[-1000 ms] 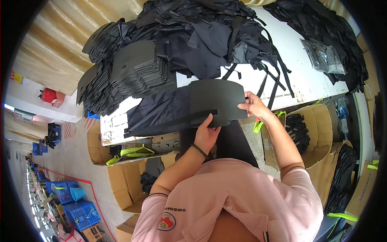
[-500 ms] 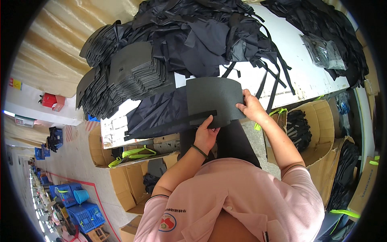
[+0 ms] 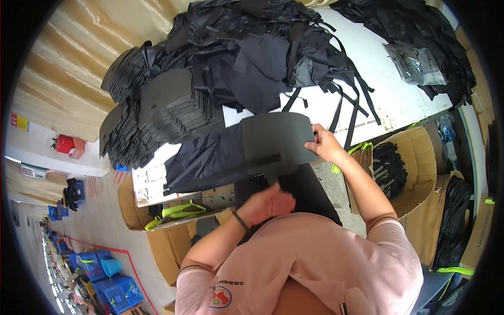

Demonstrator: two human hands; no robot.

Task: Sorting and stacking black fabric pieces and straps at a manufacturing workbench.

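Pinching the right edge of a dark grey foam panel point(image 3: 275, 143), our right hand point(image 3: 326, 148) has its fingers closed on that edge, and the panel lies flat across the near edge of the white table point(image 3: 388, 100). Our left hand point(image 3: 268, 202) hovers below the panel's lower edge, off the table, fingers loosely curled; it looks blurred, and we cannot tell whether it touches anything.

Far to the left of the grip a tall stack of grey foam panels point(image 3: 157, 113) leans along the table's left end. Just left of the held panel, and partly under it, lies a sheet of black fabric point(image 3: 205, 160). Below that, under the table edge, open cardboard boxes point(image 3: 157, 210) hold bright green straps point(image 3: 176, 212). Beyond the grip, further up the table, a big heap of black fabric pieces and straps point(image 3: 257, 47) spreads wide. Right of the grip stands an open carton of black parts point(image 3: 388, 168), and up to the right a clear plastic bag point(image 3: 417, 65) rests on the table.
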